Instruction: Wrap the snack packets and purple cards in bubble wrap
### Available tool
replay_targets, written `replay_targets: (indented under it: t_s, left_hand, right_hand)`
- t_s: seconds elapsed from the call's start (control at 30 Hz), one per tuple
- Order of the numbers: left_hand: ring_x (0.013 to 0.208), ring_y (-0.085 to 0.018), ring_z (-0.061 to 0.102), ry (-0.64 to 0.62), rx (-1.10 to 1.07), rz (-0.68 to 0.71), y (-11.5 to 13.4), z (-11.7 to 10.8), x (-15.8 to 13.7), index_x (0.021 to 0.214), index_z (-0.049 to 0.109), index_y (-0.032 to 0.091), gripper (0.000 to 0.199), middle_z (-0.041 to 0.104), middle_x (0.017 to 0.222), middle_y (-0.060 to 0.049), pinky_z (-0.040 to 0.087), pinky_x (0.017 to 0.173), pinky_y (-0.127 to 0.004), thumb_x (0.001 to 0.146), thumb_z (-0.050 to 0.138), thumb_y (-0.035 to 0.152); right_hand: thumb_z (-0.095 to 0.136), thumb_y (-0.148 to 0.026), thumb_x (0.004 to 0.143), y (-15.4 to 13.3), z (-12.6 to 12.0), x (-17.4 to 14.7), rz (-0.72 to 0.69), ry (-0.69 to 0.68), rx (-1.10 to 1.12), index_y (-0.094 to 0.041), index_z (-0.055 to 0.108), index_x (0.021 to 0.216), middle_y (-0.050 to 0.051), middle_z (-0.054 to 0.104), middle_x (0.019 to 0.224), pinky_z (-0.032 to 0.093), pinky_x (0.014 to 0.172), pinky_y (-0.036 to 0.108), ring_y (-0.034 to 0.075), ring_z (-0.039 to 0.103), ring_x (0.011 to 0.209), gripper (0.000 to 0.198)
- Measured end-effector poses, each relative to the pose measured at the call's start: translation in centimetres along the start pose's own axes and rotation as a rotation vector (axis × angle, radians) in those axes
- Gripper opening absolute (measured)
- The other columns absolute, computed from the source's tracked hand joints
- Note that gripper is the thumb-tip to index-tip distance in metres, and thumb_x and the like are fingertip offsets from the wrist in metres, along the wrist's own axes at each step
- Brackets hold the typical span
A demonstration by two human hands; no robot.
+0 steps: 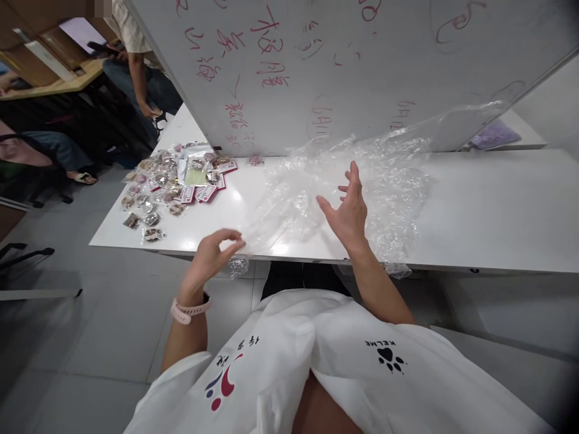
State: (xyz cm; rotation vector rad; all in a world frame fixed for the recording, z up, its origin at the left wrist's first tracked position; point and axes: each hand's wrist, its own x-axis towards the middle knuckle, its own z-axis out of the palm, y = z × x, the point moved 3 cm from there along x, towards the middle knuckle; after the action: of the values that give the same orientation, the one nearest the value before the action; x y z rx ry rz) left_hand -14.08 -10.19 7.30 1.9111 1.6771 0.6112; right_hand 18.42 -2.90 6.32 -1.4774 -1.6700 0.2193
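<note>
1. Between and beyond our hands, the clear plastic (294, 205) is spread out but pretty rumpled, so we'd call it half-sorted.
2. Our left hand (220, 253) curls by its edge; can't tell if we're pinching it.
3. Our right hand (350, 214) is open over it.
4. Past our left, the wrapped packets (151, 218) sit loose, untouched.

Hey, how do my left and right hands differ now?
Your left hand curls thumb and fingers close together; your right hand is open. The left wears a pink wristband; the right wears none. The left is by the front edge of the table, the right over the clear plastic. Both are ungloved.
</note>
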Motion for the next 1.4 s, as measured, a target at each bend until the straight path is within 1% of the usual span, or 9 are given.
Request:
replay_targets:
  t_s: [0.07, 0.2, 0.33, 0.5, 0.7, 0.93, 1.13, 1.27, 1.4]
  left_hand:
    - [0.101, -0.026, 0.065, 0.273, -0.018, -0.034, 1.1, 0.2, 3.4, 0.112, 0.065, 0.023, 0.038, 0.07, 0.115, -0.01, 0.052, 0.083, -0.038, 0.089, 0.063, 0.053]
    - [0.113, -0.031, 0.059, 0.28, 0.017, -0.072, 3.1, 5.0, 11.3, 0.136, 0.05, 0.023, 0.067, 0.064, 0.126, -0.015, 0.048, 0.084, -0.04, 0.079, 0.076, 0.048]
    - [0.074, -0.02, 0.06, 0.26, -0.019, -0.085, 5.1, 8.9, 15.5, 0.099, 0.062, 0.022, 0.02, 0.064, 0.076, -0.002, 0.04, 0.068, -0.031, 0.091, 0.062, 0.04]
    - [0.063, -0.016, 0.052, 0.426, -0.107, -0.148, 2.7, 7.0, 16.6, 0.077, 0.058, 0.021, 0.025, 0.056, 0.064, 0.001, 0.031, 0.061, -0.028, 0.093, 0.057, 0.04]
    - [0.063, -0.017, 0.051, 0.356, -0.089, -0.289, -2.5, 4.8, 17.4, 0.078, 0.063, 0.02, 0.025, 0.053, 0.061, 0.0, 0.034, 0.064, -0.03, 0.091, 0.055, 0.039]
    - [0.094, -0.02, 0.063, 0.283, -0.26, -0.097, -2.2, 3.6, 17.9, 0.125, 0.057, 0.019, 0.047, 0.067, 0.109, -0.009, 0.048, 0.079, -0.031, 0.084, 0.068, 0.042]
    - [0.124, -0.033, 0.051, 0.68, 0.052, -0.307, -6.5, -1.2, 17.5, 0.111, 0.06, 0.015, 0.024, 0.062, 0.125, -0.018, 0.039, 0.107, -0.051, 0.089, 0.057, 0.023]
    - [0.131, -0.045, 0.041, 0.642, 0.259, -0.497, -11.0, -1.9, 15.1, 0.112, 0.057, 0.013, 0.041, 0.056, 0.131, -0.024, 0.032, 0.107, -0.064, 0.072, 0.067, 0.012]
    - [0.128, -0.04, 0.045, 0.595, 0.254, -0.42, -12.6, -1.8, 14.4, 0.115, 0.054, 0.013, 0.038, 0.058, 0.125, -0.022, 0.035, 0.109, -0.058, 0.079, 0.063, 0.017]
  right_hand:
    - [0.041, -0.05, 0.101, 0.7, 1.0, 0.7, 0.035, -0.012, 0.075, -0.031, 0.015, 0.16, 0.014, 0.058, 0.137, 0.059, 0.076, 0.042, 0.024, 0.065, 0.096, 0.068]
    - [0.039, -0.05, 0.102, -0.3, 1.4, 0.3, 0.042, 0.035, 0.119, -0.032, 0.021, 0.158, 0.012, 0.06, 0.132, 0.059, 0.069, 0.037, 0.022, 0.064, 0.091, 0.062]
    - [0.054, -0.054, 0.094, -2.2, 2.5, -0.3, -0.004, -0.019, 0.125, -0.031, 0.025, 0.157, 0.013, 0.057, 0.136, 0.06, 0.067, 0.036, 0.024, 0.064, 0.099, 0.073]
    - [0.049, -0.034, 0.095, 3.4, 0.9, -0.8, 0.325, 0.178, 0.408, -0.029, 0.049, 0.137, 0.004, 0.063, 0.097, 0.057, 0.057, 0.028, 0.012, 0.059, 0.067, 0.043]
    - [0.065, -0.03, 0.077, 11.9, -5.4, -6.6, 0.652, 0.301, 0.408, -0.025, 0.048, 0.131, -0.003, 0.055, 0.082, 0.052, 0.047, 0.028, 0.01, 0.051, 0.053, 0.057]
    - [0.057, -0.03, 0.092, 2.7, -11.7, -7.9, 0.173, 0.582, -0.166, -0.035, 0.049, 0.14, 0.013, 0.053, 0.137, 0.054, 0.088, 0.052, 0.031, 0.061, 0.108, 0.048]
    - [0.044, -0.033, 0.102, -1.8, -1.0, -3.5, -0.313, -0.276, -0.004, -0.028, 0.062, 0.129, 0.008, 0.065, 0.13, 0.047, 0.102, 0.048, 0.027, 0.057, 0.123, 0.033]
    - [0.04, -0.038, 0.102, 3.2, 5.7, -3.3, -0.222, -0.466, -0.145, -0.022, 0.058, 0.137, 0.012, 0.051, 0.149, 0.036, 0.111, 0.055, 0.033, 0.041, 0.139, 0.043]
    - [0.037, -0.042, 0.103, 5.7, 7.1, -4.1, -0.217, -0.491, -0.128, -0.027, 0.053, 0.143, 0.008, 0.049, 0.152, 0.033, 0.113, 0.053, 0.031, 0.039, 0.142, 0.046]
